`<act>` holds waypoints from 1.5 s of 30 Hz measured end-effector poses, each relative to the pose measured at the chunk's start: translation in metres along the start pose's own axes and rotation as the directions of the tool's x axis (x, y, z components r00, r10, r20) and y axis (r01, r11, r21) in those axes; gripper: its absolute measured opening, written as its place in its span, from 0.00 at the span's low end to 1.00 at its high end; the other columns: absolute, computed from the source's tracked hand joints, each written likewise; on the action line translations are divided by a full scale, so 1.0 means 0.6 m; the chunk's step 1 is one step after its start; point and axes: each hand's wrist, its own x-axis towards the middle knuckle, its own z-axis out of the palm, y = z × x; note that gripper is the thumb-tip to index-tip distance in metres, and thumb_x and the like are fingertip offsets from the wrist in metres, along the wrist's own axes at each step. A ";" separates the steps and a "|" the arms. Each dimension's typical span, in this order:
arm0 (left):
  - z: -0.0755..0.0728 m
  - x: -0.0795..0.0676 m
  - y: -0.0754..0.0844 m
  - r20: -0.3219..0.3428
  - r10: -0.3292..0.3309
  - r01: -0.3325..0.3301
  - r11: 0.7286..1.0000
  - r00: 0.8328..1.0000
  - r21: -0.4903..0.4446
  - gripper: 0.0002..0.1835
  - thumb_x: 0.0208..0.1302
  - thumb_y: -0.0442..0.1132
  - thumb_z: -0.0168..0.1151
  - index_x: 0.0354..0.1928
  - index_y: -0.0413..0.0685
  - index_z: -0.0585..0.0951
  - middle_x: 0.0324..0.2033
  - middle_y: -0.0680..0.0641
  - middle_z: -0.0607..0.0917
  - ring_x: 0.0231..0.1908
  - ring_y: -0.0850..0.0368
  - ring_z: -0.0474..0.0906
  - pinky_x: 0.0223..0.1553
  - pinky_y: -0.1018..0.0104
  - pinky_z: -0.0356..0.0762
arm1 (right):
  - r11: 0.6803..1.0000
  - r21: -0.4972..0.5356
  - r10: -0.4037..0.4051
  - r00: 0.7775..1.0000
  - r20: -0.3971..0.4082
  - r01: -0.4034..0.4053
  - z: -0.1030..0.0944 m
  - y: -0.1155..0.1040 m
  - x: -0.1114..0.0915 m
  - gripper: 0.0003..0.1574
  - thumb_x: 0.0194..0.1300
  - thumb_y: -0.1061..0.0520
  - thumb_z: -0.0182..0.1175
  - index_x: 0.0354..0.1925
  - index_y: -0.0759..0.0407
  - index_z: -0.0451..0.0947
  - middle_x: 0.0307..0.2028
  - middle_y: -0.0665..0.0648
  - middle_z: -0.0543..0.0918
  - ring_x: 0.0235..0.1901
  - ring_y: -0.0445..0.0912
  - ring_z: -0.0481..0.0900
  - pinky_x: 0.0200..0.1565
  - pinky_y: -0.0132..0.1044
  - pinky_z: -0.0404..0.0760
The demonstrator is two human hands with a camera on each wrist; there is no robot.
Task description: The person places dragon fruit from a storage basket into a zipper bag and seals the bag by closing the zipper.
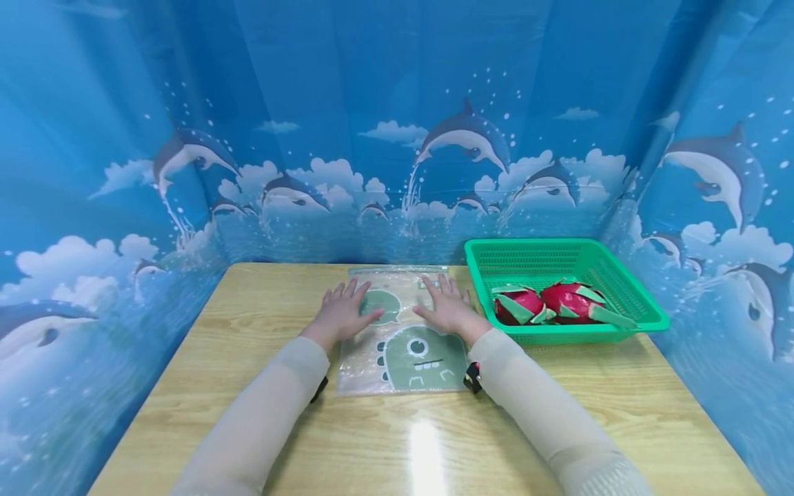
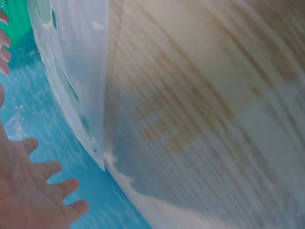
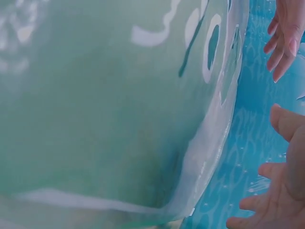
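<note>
A clear zip bag (image 1: 417,375) printed with a green cartoon dinosaur lies flat on the wooden table, its zip edge at the far side. My left hand (image 1: 340,315) spreads its fingers over the bag's left edge. Over the upper right part of the bag is my right hand (image 1: 453,310), fingers also spread. Both wrist views show the palms raised above the bag, with nothing held. The left wrist view catches the bag's side edge (image 2: 88,86) and the left hand (image 2: 35,191); the dinosaur print (image 3: 109,109) fills much of the right wrist view beside the right hand (image 3: 286,186).
A green plastic basket (image 1: 651,321) stands at the table's back right, close to my right hand. Inside are two red dragon fruits (image 1: 522,303) with green scales. A blue dolphin-print curtain (image 1: 372,89) encloses the back and sides of the wooden table (image 1: 248,337).
</note>
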 end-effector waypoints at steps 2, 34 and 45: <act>0.000 0.003 0.000 0.011 -0.009 0.009 1.000 1.000 -0.011 0.49 0.66 0.78 0.36 0.80 0.57 0.49 0.78 0.38 0.46 0.75 0.33 0.42 0.72 0.36 0.36 | 1.000 0.009 0.004 1.000 -0.007 -0.004 0.001 0.002 0.002 0.50 0.74 0.30 0.47 0.81 0.46 0.40 0.79 0.66 0.37 0.76 0.67 0.33 0.69 0.70 0.38; 0.004 0.020 0.032 0.065 -0.199 0.209 0.931 0.978 -0.298 0.43 0.75 0.68 0.38 0.78 0.45 0.52 0.76 0.34 0.51 0.74 0.34 0.48 0.71 0.39 0.50 | 0.862 0.465 0.238 0.971 -0.025 -0.200 0.012 -0.002 0.013 0.43 0.71 0.46 0.56 0.76 0.57 0.55 0.77 0.70 0.45 0.75 0.68 0.39 0.71 0.63 0.46; 0.003 0.039 0.022 0.069 -0.330 0.299 0.723 0.941 -0.623 0.42 0.76 0.66 0.35 0.78 0.45 0.48 0.75 0.32 0.50 0.74 0.33 0.49 0.72 0.40 0.49 | 0.847 0.494 0.268 0.960 -0.080 -0.195 0.017 0.003 0.019 0.38 0.70 0.48 0.55 0.73 0.60 0.61 0.72 0.69 0.59 0.71 0.67 0.52 0.70 0.60 0.56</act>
